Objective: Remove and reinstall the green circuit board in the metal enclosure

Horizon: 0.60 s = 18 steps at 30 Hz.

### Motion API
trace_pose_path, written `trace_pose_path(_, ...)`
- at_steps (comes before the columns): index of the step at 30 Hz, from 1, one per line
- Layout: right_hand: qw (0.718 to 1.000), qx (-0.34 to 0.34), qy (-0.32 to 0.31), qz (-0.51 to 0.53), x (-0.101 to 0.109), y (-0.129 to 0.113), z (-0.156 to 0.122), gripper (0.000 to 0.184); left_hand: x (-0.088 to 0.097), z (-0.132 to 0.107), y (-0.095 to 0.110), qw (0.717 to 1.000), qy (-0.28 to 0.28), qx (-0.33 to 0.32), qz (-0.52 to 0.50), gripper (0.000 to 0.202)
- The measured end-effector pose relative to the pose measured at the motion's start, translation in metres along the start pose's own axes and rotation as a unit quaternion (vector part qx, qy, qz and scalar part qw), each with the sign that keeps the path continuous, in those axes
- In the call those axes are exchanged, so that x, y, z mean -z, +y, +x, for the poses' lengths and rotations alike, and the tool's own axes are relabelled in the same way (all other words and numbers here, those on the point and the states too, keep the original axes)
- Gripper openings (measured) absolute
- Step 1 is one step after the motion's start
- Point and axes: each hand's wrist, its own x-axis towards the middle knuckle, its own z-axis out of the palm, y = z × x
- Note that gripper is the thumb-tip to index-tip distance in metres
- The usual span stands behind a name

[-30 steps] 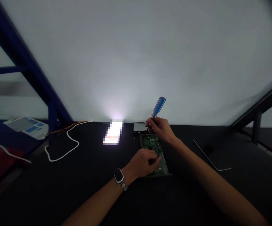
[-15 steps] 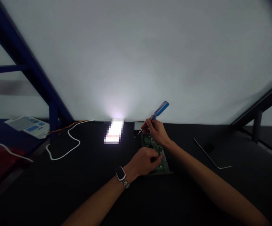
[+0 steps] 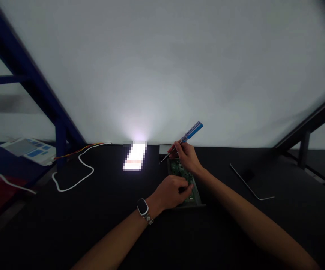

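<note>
A green circuit board (image 3: 182, 171) in a shallow metal tray (image 3: 197, 197) lies on the dark table (image 3: 95, 225). My left hand (image 3: 172, 192), a watch on its wrist, rests curled on the near part of the board with its fingers pressed against it. My right hand (image 3: 185, 156) is closed on a screwdriver with a blue handle (image 3: 193, 130). The screwdriver is tilted, its tip pointing down-left beside the far left corner of the board.
A bright blurred rectangle (image 3: 135, 156) lies left of the board. A white cable (image 3: 75, 172) and coloured wires curl at left near a blue frame post (image 3: 60, 144). A thin bent metal piece (image 3: 249, 183) lies right. A white-and-blue device (image 3: 30, 150) sits far left.
The screwdriver has tipped from nearly upright to a flatter slant, and its tip has shifted left past the board's far corner. My left hand has stayed on the board.
</note>
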Motion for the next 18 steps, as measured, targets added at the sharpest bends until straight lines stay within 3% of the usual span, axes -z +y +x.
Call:
trace_pose_path(8, 0.993, -0.035, 0.06, 0.092, 0.014, -0.003, -0.006, 0.043, 0.002, 0.001, 0.002, 1.0, 0.011, -0.011, 0.005, 0.041)
trace_pose_path(14, 0.978, -0.052, 0.144, 0.145, 0.036, 0.003, -0.031, 0.039, 0.019, 0.004, -0.01, 0.979, 0.187, 0.078, 0.005, 0.019)
trace_pose_path(18, 0.969, -0.034, 0.189, 0.155, 0.046, 0.006, -0.05, 0.034, 0.028, 0.008, -0.032, 0.969, 0.213, 0.126, 0.017, 0.025)
